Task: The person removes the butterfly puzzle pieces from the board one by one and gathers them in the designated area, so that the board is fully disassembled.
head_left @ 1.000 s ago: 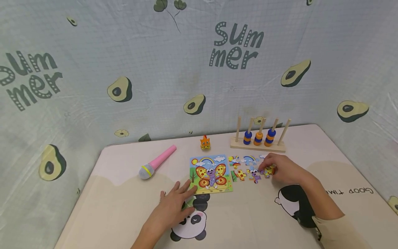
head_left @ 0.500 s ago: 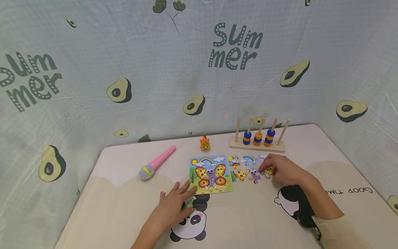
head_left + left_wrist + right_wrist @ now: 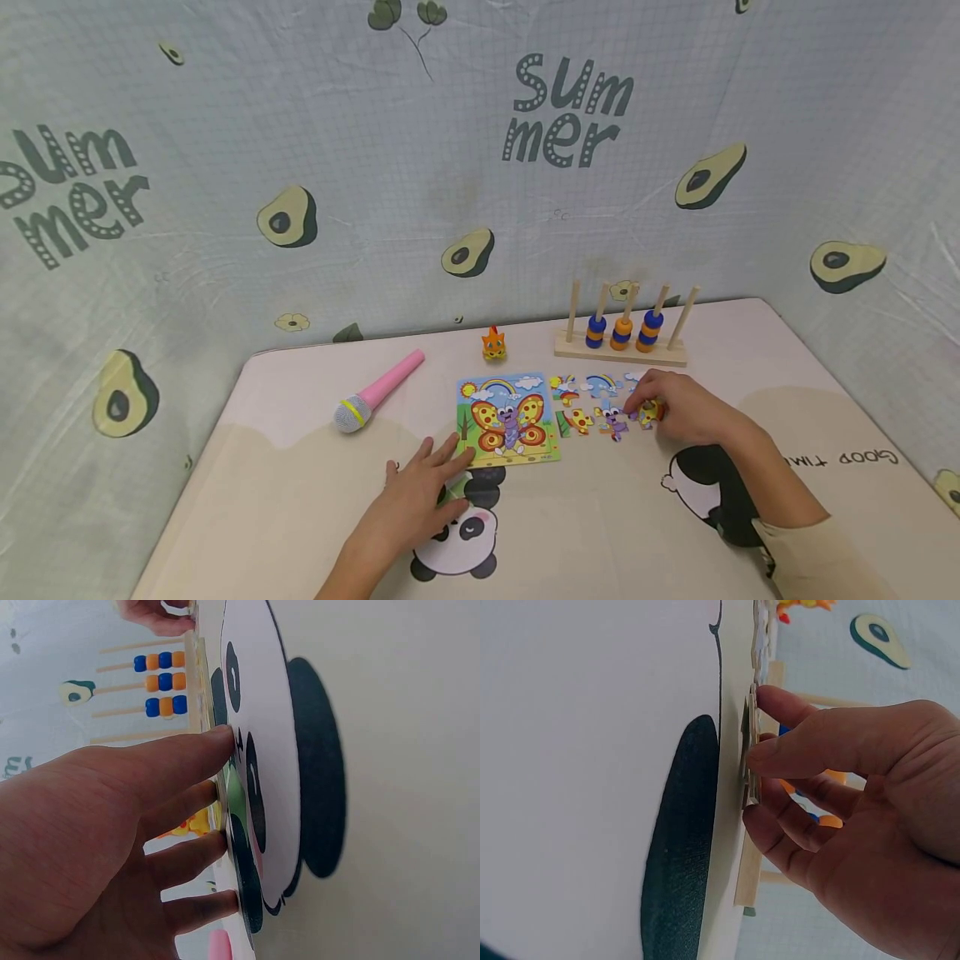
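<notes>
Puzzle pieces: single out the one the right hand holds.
The wing piece at the nearer row's right end; the right hand pinches it, while the others in view lie unheld.

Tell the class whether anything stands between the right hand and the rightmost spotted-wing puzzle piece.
Nothing visible does: the right hand grips that puzzle piece. The butterfly-face piece lies beside it, and the wooden bead rack stands beyond.

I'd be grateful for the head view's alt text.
A right hand pinches a puzzle piece beside other pieces, while the left hand rests at the corner of a butterfly picture. Nearby are a microphone, toy and bead rack.
</notes>
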A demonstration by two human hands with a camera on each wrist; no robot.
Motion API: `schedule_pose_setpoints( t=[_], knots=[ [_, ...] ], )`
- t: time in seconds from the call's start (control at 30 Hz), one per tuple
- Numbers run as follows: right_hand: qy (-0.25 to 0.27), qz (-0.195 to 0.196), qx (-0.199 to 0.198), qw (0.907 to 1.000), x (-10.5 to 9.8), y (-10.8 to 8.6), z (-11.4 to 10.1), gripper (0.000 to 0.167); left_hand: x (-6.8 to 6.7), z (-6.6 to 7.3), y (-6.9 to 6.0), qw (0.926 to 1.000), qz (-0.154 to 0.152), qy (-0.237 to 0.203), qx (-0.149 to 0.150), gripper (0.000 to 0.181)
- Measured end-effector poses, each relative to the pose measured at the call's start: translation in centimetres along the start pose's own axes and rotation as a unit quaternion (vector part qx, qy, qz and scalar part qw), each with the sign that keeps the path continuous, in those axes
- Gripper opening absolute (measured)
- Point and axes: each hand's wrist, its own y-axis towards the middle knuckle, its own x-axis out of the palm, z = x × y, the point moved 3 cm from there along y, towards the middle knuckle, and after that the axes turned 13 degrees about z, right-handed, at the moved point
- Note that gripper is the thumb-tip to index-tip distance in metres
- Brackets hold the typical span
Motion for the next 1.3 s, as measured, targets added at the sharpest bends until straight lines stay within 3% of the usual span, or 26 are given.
schedule_pose_setpoints(
  t=[0.53, 0.67, 0.87, 1.13, 1.3],
  knots=[
    [0.006, 0.006, 0.004, 1.0000, -0.2, -0.1, 0.0, 0.043, 0.1, 0.0, 0.1, 1.0000, -0.002, 0.002, 0.007, 0.063],
    [0.013, 0.022, -0.013, 0.9996, -0.1, -0.1, -0.7, 0.038, 0.1, 0.1, 0.0, 0.9999, -0.002, 0.004, 0.014, 0.063],
    [0.036, 0.013, -0.049, 0.9981, 1.1, 1.0, -3.3, 0.030, -0.3, 0.1, 0.0, 0.9997, 0.002, 0.018, 0.018, 0.063],
    [0.039, -0.041, -0.096, 0.9938, 4.0, 2.6, -7.6, 0.031, -0.5, 0.4, 0.0, 0.9991, -0.007, 0.023, 0.037, 0.062],
    [0.048, -0.081, -0.111, 0.9893, 5.8, 4.0, -10.7, 0.032, -0.4, 0.6, -0.6, 0.9981, -0.021, 0.036, 0.046, 0.063]
  ],
)
